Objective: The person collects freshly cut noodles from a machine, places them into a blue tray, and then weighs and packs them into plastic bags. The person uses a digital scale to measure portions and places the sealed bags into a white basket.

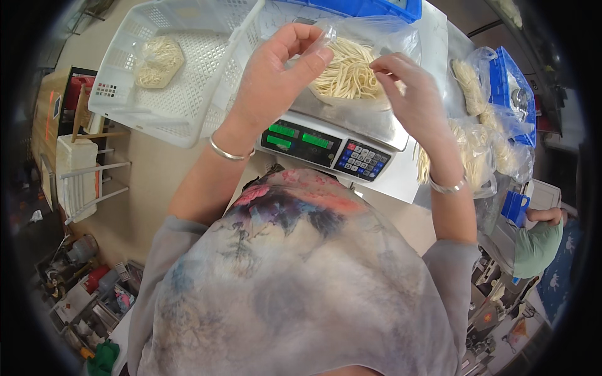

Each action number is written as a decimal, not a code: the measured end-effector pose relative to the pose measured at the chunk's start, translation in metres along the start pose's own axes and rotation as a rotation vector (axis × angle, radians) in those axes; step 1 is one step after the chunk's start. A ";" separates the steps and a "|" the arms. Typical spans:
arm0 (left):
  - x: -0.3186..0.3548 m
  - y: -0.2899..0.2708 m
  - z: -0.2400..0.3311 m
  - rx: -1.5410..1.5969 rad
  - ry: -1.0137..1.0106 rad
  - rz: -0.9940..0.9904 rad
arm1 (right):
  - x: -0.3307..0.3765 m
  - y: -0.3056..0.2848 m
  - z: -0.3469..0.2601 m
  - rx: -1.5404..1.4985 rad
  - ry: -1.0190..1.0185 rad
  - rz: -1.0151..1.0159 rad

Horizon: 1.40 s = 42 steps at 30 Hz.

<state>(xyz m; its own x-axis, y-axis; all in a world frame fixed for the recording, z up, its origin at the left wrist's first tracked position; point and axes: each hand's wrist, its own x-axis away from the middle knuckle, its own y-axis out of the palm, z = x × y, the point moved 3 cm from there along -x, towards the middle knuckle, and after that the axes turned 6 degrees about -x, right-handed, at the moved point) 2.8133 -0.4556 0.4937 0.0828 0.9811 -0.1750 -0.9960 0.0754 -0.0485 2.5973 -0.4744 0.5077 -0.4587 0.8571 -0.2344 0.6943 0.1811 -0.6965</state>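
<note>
A clear plastic bag (401, 39) of pale fresh noodles (349, 70) lies open on the metal pan of a digital scale (326, 147). My left hand (274, 76) is closed at the bag's left side, with a fold of the clear film between thumb and fingers. On the other side, my right hand (411, 94) has its fingers bent in at the right edge of the noodles, seemingly pinching the bag's rim. The scale's green displays are lit, and its keypad faces me.
To the left, a white perforated crate (207, 94) holds one bagged bundle of noodles (158, 61). Several more noodle bags (470, 150) lie at the right, near a blue crate (511, 88). A blue tray (351, 6) is at the back. Another person (539, 244) is at the far right.
</note>
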 end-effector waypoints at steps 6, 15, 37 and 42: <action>0.004 0.000 0.001 -0.005 -0.038 0.001 | -0.005 0.025 0.045 0.589 0.262 -0.116; 0.004 0.001 0.003 -0.032 -0.027 -0.008 | -0.001 0.038 0.058 0.548 0.246 -0.103; 0.000 -0.003 0.007 -0.188 0.010 0.069 | 0.129 -0.158 0.093 -0.641 0.495 0.572; 0.000 0.002 0.009 -0.220 0.026 0.049 | 0.104 -0.095 0.072 0.358 0.408 0.321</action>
<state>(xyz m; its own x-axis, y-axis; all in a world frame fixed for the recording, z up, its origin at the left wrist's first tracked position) 2.8108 -0.4539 0.5022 0.0384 0.9775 -0.2073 -0.9676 -0.0155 -0.2522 2.4441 -0.4365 0.5004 0.0393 0.9698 -0.2408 0.5010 -0.2276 -0.8350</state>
